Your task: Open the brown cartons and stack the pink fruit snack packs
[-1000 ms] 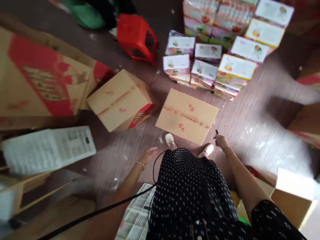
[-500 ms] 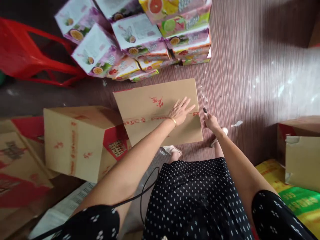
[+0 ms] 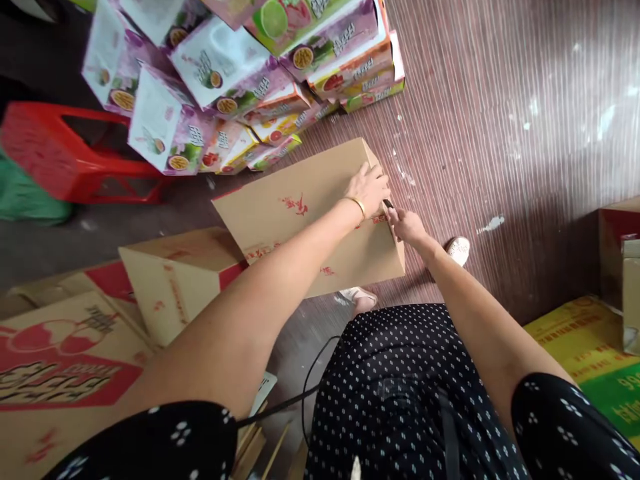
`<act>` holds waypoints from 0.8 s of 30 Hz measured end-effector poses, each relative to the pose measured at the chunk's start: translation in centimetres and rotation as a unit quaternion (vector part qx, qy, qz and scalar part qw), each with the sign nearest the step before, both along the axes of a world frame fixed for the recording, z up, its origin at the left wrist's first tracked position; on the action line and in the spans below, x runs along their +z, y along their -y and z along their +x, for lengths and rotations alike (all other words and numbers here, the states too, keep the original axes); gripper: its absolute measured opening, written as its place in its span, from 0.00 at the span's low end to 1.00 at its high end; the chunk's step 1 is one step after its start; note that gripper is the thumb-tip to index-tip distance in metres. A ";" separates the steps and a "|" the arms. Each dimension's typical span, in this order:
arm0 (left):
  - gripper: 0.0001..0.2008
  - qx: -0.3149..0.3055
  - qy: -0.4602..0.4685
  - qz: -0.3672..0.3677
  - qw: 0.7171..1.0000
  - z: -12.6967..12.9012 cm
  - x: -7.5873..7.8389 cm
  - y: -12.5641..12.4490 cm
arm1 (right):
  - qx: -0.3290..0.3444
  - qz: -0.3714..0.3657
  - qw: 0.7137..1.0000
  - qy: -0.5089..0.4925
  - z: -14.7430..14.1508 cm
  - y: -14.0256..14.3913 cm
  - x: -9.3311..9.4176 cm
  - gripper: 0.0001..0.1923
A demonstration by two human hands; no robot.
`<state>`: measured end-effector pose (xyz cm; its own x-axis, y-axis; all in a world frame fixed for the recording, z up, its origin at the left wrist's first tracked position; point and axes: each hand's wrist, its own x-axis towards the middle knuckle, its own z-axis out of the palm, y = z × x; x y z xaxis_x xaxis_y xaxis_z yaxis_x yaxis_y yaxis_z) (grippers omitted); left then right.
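A brown cardboard box (image 3: pixel 320 180) with red print stands before my feet, its taped seam running across the top. My left hand (image 3: pixel 369 189), with a gold bracelet at the wrist, presses on the top near the right edge, its fingers bent over that edge and gripping the box. At the right end of the seam, my right hand (image 3: pixel 407 227) is closed round a small dark-tipped cutter (image 3: pixel 388 203). Its tip is at the box edge, close to my left fingers. Most of the cutter is hidden in my hand.
Stacked fruit-print cartons (image 3: pixel 220 67) stand beyond the box, with a red plastic stool (image 3: pixel 75 153) to their left. More brown boxes (image 3: pixel 170 287) are at the left. A yellow-green sack (image 3: pixel 590 360) lies at the right. A black cable (image 3: pixel 305 395) hangs near my skirt.
My left hand has gone from lying spread on the top to gripping the right edge. My right hand has brought the cutter to the seam's end. The box appears tilted, its right side now showing.
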<state>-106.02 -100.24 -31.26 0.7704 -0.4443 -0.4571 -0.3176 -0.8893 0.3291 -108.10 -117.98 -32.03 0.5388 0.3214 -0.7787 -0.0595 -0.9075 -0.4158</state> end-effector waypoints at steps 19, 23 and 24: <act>0.20 0.135 -0.039 -0.104 0.985 1.5 -10.4 -0.6 | 0.033 0.034 0.998 0.032 0.8 0.4 -1.9 0.25; 0.20 0.135 -0.040 -0.097 0.985 1.5 -10.5 -0.7 | 0.068 0.034 0.997 0.012 0.9 1.2 -1.3 0.25; 0.20 0.140 -0.038 -0.098 0.984 1.4 -10.5 -0.7 | 0.076 0.030 0.997 0.015 0.5 1.7 -1.0 0.25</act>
<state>-104.58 -99.51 -41.80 0.8424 -0.3043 -0.4447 -0.0362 -0.8554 0.5167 -107.60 -119.71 -33.07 0.5032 0.4464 -0.7400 0.0908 -0.8788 -0.4684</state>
